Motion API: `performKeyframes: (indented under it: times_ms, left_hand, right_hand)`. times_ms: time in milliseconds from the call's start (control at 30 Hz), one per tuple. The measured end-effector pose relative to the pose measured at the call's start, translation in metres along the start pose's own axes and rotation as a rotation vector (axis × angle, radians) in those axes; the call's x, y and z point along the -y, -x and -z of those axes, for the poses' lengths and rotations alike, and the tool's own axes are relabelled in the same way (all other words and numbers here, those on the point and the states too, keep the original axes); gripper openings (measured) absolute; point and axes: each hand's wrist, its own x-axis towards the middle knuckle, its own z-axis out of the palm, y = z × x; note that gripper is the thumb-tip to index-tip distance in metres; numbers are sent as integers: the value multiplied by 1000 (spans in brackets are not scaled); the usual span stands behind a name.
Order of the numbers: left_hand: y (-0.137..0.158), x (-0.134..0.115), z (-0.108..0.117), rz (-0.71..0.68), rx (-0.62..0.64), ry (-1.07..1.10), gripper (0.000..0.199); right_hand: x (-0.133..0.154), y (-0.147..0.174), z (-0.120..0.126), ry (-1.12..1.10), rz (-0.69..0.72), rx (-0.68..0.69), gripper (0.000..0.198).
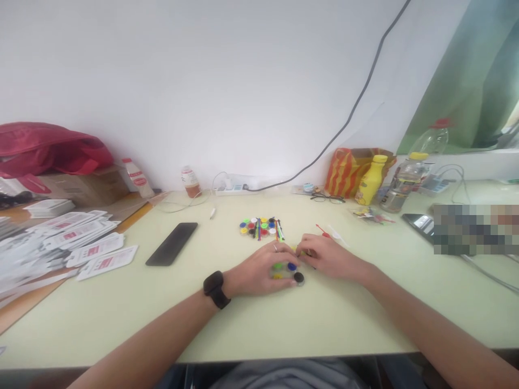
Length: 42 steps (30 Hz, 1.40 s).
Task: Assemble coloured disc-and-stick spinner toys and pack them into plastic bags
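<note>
Several small pots with coloured lids stand under and beside my left hand (pixel 267 269), among them a green-lidded pot (pixel 277 266), a blue-lidded pot (pixel 292 266) and a black-lidded pot (pixel 299 277). My left fingers and thumb curve around this group, the thumb tip against the black-lidded pot. At the left fingertips, my right hand (pixel 322 255) is closed in a pinch; what it holds is too small to make out. Just beyond lie more coloured-lid pots (pixel 264 226) with thin coloured sticks (pixel 279 229) among them. A red stick-like piece (pixel 323 230) lies behind my right hand.
Left are a black phone (pixel 172 244) and a pile of white cards (pixel 97 249). Along the wall stand a drink bottle (pixel 190 182), a power strip (pixel 231 186), glasses (pixel 327 198), a striped bag (pixel 343 173), a yellow bottle (pixel 371 181) and a clear bottle (pixel 403 183).
</note>
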Motion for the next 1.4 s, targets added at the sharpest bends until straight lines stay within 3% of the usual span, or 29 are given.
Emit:
performKeyframes:
  times_ms: [100,233,500,600,833,1000,1233,1400]
  left_hand:
    - [-1,-1,1,20,-56,-36,32]
    - [-1,2,-2,42,-71,-38,19]
    - [0,5,-5,118,-149,83,14]
    - [-2,6,-5,154,-197,161,14]
    - [-8,15,-8,256,-349,531,27]
    - [-10,18,-10,327,-413,770,34]
    - [-9,14,-9,326,-377,746,43]
    - [-10,9,-9,302,-385,695,35]
  right_hand:
    - [1,-1,-2,-6,-2,-43,15]
    - [1,-3,-2,-52,-15,-144,10]
    - [6,-5,1,-329,-59,-253,8]
    - [7,-6,3,-390,-57,-311,21]
    - [13,-6,8,-402,-26,-371,28]
    - [23,-3,7,-394,-9,-353,35]
    - [29,-2,-10,-629,27,-237,36]
    - [29,-3,-16,-606,18,-198,29]
